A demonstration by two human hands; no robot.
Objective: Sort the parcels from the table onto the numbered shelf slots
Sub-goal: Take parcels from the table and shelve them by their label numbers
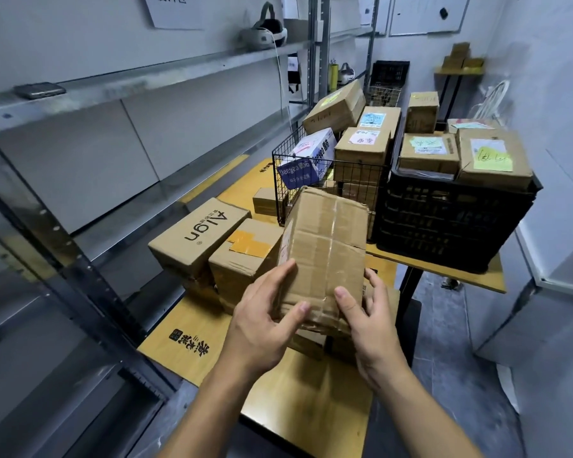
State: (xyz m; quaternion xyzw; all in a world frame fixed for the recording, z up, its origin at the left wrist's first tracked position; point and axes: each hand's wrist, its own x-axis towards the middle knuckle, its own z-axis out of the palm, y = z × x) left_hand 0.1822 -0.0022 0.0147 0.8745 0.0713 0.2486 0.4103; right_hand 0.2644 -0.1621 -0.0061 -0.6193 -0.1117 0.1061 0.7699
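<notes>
Both grips were closed round 1 parcel (325, 249), a plain taped brown carton held tilted above the tabletop (278, 408), w/ its near end toward the wearer. Left grip (262, 322): thumb lay across the near top face, fingers curled on the carton's left side. Right grip (374, 328): thumb on the top face, fingers round the right side, their tips partly hidden behind the carton. The parcel's underside was hidden. Cartons below it and the hands were mostly covered, so the count was unclear.

Just left of the parcel, 2 cartons sat side by side on the tabletop: the "Align" box (199, 239) and an orange-taped box (245, 259). 1 small carton (265, 201) lay beyond them, beside a wire basket (283, 206).

The basket showed 4 cartons at top level, 1 blue-white and 3 brown. More showed through the mesh lower down, no. unclear. Just beside it on the right, a black crate (450, 223) carried 2 labelled cartons at the front and approx. 2 more behind, partly hidden. The handwriting on the labels was too small to read.

At left ran the metal shelf (146, 77), its slot nos. not legible. On it were 1 headset (263, 31) and 1 dark flat device (40, 90).
</notes>
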